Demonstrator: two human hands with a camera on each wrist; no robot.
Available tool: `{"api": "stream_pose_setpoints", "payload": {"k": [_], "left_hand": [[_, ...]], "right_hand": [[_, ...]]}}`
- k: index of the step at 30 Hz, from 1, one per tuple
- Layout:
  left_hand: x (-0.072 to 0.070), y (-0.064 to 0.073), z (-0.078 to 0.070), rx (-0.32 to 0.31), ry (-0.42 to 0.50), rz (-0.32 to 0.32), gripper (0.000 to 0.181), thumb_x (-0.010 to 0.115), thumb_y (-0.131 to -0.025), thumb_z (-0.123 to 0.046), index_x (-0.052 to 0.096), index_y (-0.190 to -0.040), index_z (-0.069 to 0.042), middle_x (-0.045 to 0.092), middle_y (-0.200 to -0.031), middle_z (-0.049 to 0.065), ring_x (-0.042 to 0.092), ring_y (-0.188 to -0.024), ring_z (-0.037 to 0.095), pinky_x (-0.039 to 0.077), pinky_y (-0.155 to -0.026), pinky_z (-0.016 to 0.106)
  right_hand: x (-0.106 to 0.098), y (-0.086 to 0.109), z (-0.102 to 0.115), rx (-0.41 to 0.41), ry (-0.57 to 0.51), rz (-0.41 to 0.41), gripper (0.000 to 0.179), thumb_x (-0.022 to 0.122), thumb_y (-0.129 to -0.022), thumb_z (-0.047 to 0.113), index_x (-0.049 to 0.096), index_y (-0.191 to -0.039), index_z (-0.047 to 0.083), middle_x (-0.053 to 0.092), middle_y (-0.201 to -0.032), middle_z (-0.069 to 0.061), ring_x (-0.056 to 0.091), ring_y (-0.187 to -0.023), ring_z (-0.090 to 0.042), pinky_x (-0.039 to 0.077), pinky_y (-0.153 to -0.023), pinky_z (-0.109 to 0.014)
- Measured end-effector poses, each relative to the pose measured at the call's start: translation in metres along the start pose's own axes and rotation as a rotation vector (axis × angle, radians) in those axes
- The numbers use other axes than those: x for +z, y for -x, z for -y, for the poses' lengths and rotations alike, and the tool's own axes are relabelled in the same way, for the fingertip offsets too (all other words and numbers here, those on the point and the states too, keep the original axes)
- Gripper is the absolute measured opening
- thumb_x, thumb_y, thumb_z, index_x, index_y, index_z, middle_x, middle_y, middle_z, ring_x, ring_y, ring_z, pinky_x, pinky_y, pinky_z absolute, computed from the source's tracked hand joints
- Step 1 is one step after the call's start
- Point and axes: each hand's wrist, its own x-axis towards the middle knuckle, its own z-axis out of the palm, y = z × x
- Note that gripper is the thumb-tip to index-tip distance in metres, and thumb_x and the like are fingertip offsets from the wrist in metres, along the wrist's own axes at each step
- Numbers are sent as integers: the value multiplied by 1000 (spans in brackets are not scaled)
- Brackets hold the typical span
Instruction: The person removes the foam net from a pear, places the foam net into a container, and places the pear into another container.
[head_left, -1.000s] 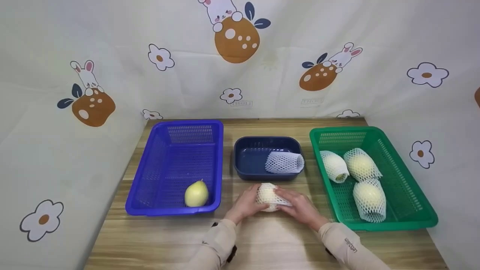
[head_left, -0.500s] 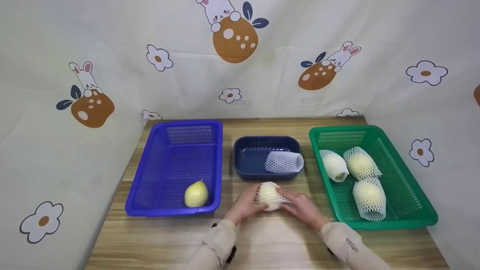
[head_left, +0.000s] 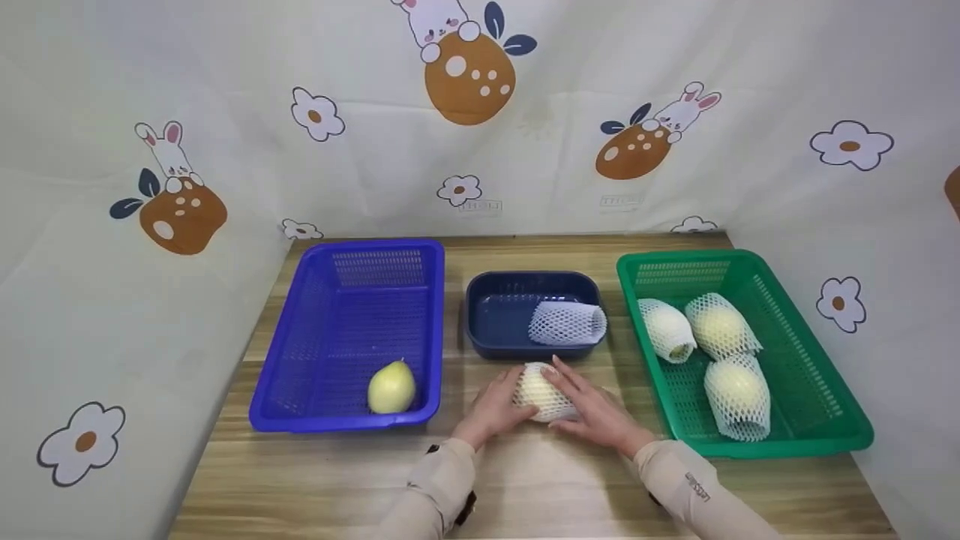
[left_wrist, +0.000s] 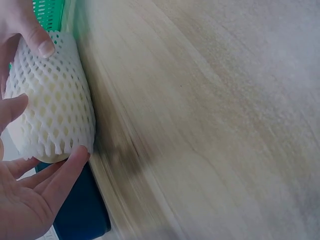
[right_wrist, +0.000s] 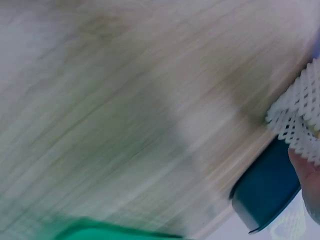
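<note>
A pale yellow pear in a white foam net sleeve [head_left: 541, 396] lies on the table between the two hands. My left hand [head_left: 493, 406] holds its left end; in the left wrist view, the thumb and fingers [left_wrist: 62, 180] curve round that end, where a little bare fruit shows past the net's edge. My right hand [head_left: 598, 414] grips the sleeve's other end, thumb below and fingers over the top. The right wrist view catches only part of that hand [right_wrist: 309, 185], beside the open end of the net.
A dark blue tub [head_left: 499, 330] with a foam net sleeve [head_left: 566, 323] stands behind the hands. On the left, a blue basket [head_left: 274, 375] contains one bare pear [head_left: 391, 387]. A green basket [head_left: 832, 382] on the right has three netted pears [head_left: 739, 390].
My right hand's fingers have shifted forward over the sleeve, with one fingertip now lifted higher. The netted pear has turned slightly. My left hand stays almost in place.
</note>
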Motion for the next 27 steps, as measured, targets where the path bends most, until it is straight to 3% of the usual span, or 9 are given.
{"api": "stream_pose_setpoints", "payload": {"k": [6, 13, 17, 21, 24, 27], "left_hand": [[1, 1, 4, 37, -8, -1, 67, 68, -75, -31, 40, -128, -2, 48, -121, 16, 47, -108, 28, 36, -90, 39], [0, 3, 11, 106, 77, -17, 60, 65, -77, -28, 42, -126, -2, 49, -120, 16, 46, -109, 28, 34, -91, 39], [4, 2, 19, 153, 115, -47, 50, 57, -83, -28, 43, -125, -3, 50, -118, 15, 47, -108, 27, 35, -90, 38], [3, 2, 17, 110, 136, -41, 40, 46, -88, -21, 45, -124, -3, 50, -120, 14, 46, -109, 28, 35, -91, 40], [-1, 2, 13, 58, 139, -32, 35, 42, -88, -11, 47, -122, -3, 52, -118, 14, 48, -107, 28, 36, -89, 41], [1, -1, 17, 69, 126, -42, 34, 45, -87, -4, 49, -120, -4, 54, -114, 13, 51, -103, 26, 39, -87, 39]], "right_hand": [[2, 0, 1, -57, -6, -76, 61, 67, -77, 30, 44, -131, 14, 41, -132, -10, 52, -104, -26, 46, -77, -38], [2, 3, -3, -114, -28, -175, 50, 69, -76, 22, 53, -123, 12, 50, -124, -8, 54, -101, -22, 45, -78, -35], [4, 5, -3, -78, -20, -125, 59, 69, -76, 26, 46, -128, 11, 46, -128, -10, 50, -106, -26, 43, -81, -39], [5, 8, -2, -12, -19, -39, 73, 71, -74, 28, 35, -136, 13, 36, -135, -11, 45, -112, -28, 41, -84, -42], [6, 7, -2, 0, -25, -38, 73, 72, -73, 19, 35, -136, 14, 36, -135, -12, 46, -111, -28, 42, -83, -41], [5, 7, -2, -12, -30, -68, 71, 73, -71, 11, 39, -133, 12, 40, -132, -12, 49, -107, -28, 43, -82, -40]]}}
